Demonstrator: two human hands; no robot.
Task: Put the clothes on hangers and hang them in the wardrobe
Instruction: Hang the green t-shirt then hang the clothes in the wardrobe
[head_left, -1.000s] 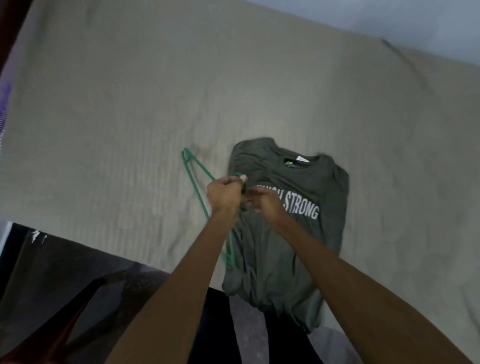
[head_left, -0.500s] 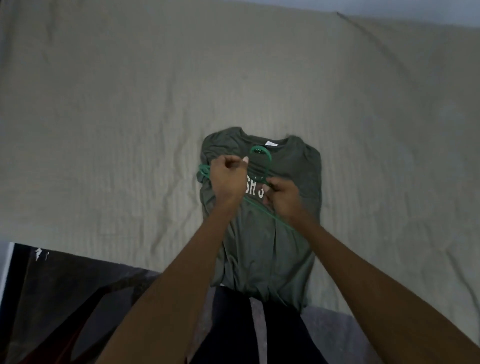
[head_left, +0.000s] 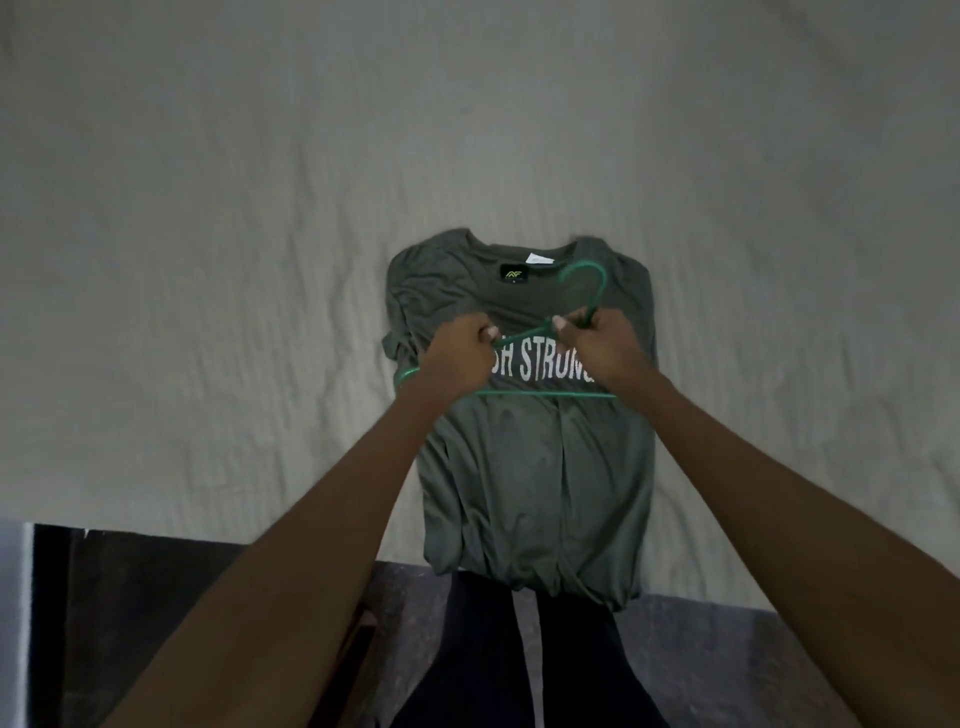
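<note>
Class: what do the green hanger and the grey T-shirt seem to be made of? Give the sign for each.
Green hanger: probably plastic-coated wire, or thin plastic; very slim rod, slight sheen.
Grey T-shirt: soft matte knit, likely cotton jersey; it drapes and creases, with white printed lettering.

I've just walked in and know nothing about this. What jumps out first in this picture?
Two hands meet in the middle: the left hand and the right hand both grip a thin green hanger, its hook pointing away from the person. Under it a grey T-shirt with white lettering lies flat on a pale bedsheet, its hem hanging over the near edge.
</note>
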